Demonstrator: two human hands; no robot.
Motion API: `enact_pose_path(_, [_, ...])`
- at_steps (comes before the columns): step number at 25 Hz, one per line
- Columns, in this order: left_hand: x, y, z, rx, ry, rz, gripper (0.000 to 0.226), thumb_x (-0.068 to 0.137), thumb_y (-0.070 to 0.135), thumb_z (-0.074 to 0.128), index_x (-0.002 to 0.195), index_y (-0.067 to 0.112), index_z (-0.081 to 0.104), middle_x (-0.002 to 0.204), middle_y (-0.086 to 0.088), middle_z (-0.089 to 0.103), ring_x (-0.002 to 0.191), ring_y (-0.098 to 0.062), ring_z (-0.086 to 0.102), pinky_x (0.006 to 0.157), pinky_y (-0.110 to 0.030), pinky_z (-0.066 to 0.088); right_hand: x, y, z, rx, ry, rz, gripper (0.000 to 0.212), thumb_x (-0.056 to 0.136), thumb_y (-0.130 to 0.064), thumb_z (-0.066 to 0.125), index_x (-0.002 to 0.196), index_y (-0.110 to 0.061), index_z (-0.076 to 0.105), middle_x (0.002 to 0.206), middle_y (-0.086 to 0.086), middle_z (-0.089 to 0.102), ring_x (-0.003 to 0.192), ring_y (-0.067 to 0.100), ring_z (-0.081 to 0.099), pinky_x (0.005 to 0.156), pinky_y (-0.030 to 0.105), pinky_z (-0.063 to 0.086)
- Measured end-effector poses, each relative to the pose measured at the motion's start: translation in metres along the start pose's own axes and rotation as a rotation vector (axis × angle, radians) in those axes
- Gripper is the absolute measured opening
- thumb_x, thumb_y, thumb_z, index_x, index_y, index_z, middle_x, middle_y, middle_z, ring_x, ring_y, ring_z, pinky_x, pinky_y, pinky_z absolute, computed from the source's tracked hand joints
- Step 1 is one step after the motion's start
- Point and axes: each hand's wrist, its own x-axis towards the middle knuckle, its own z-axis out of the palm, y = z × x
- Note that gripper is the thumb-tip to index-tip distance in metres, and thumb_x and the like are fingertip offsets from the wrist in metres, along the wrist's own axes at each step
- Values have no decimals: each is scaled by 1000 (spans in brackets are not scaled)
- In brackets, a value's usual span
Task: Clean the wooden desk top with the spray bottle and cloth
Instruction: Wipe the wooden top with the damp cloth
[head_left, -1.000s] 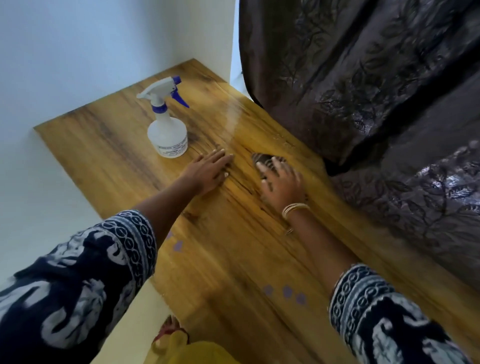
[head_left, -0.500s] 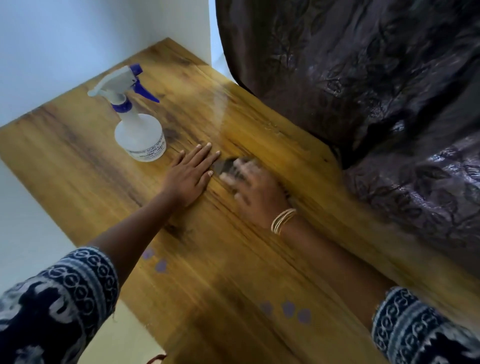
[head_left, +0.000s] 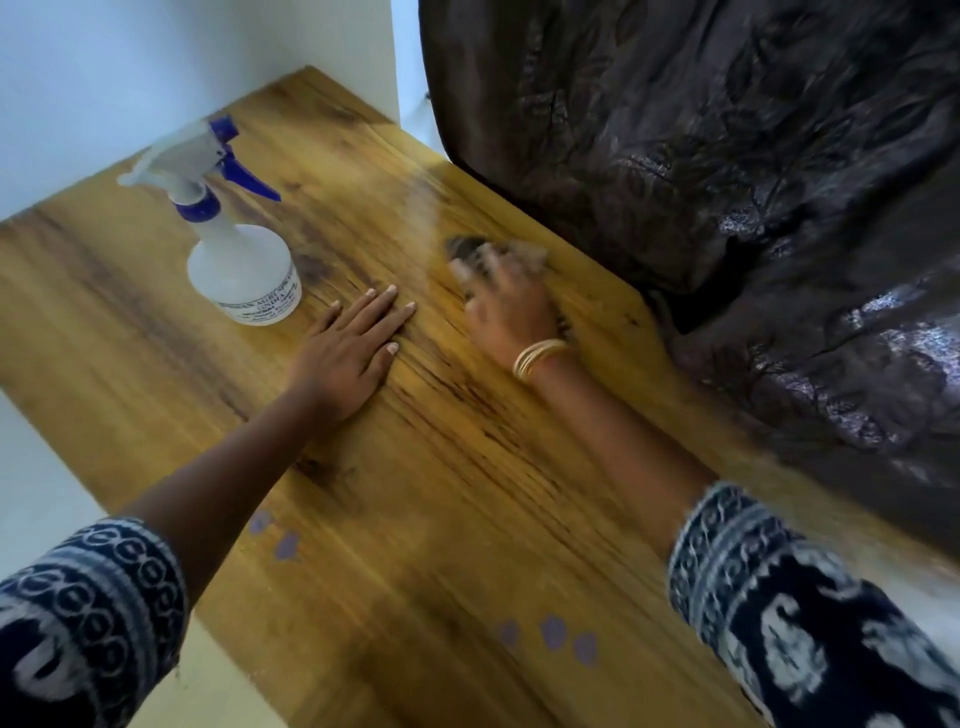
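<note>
Here we see a glossy wooden desk (head_left: 426, 493) set into a corner of pale walls (head_left: 104, 78), with a dark patterned curtain (head_left: 727, 182) hanging along its edge at two o'clock. Our left hand (head_left: 353, 348) lies flat, fingers straight, holding nothing. At one o'clock of it, our blurred right hand (head_left: 506, 306) presses on a dark cloth (head_left: 467, 248); we cannot tell the grip. The spray bottle (head_left: 241, 265) stands upright at ten o'clock, just beside the left fingertips.

Spray bottle (head_left: 241, 270) standing on desk top (head_left: 441, 467), upper left of frame. Left hand (head_left: 350, 348) lying flat just right of it. Right hand (head_left: 511, 312) pressing cloth (head_left: 467, 247) at centre, curtain (head_left: 727, 208) hanging along the right.
</note>
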Motion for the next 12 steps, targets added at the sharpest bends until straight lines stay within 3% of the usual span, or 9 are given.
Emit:
enact_pose_path(3, [0, 1, -1, -10, 12, -8, 57, 99, 47, 14, 155, 36, 16, 163, 7, 14, 150, -11, 9, 121, -42, 11, -1, -14, -2, 44, -151, -306, 56, 89, -33, 41, 145, -32, 41, 151, 10, 41, 131, 30, 45, 100, 43, 41])
enact_pose_path(4, [0, 2, -1, -15, 14, -7, 56, 99, 46, 14, 155, 37, 16, 163, 8, 13, 150, -10, 9, 121, -42, 11, 13, 3, -1, 32, -135, -264, 56, 89, -32, 42, 145, -33, 42, 151, 9, 41, 130, 31, 45, 100, 42, 41])
enact_pose_path(8, [1, 2, -1, -26, 3, -8, 55, 100, 46, 14, 154, 39, 13, 163, 11, 10, 150, -8, 5, 121, -41, 10, 61, 81, -6, 116, -53, 262, 55, 89, -29, 52, 144, -29, 46, 151, 12, 38, 131, 36, 41, 107, 39, 33])
enact_pose_path(9, [1, 1, -2, -26, 4, -8, 55, 100, 46, 14, 154, 39, 12, 163, 11, 10, 150, -8, 5, 121, -41, 9, 64, 80, -5, 136, -42, 317, 56, 89, -31, 51, 144, -29, 46, 152, 13, 37, 132, 36, 39, 109, 39, 31])
enact_pose_path(12, [1, -1, -3, -21, -9, -1, 55, 100, 46, 14, 154, 39, 12, 163, 12, 9, 150, -8, 5, 121, -40, 8, 37, 19, 5, 86, 3, 125, 55, 88, -34, 47, 143, -29, 47, 151, 15, 40, 133, 37, 40, 108, 44, 33])
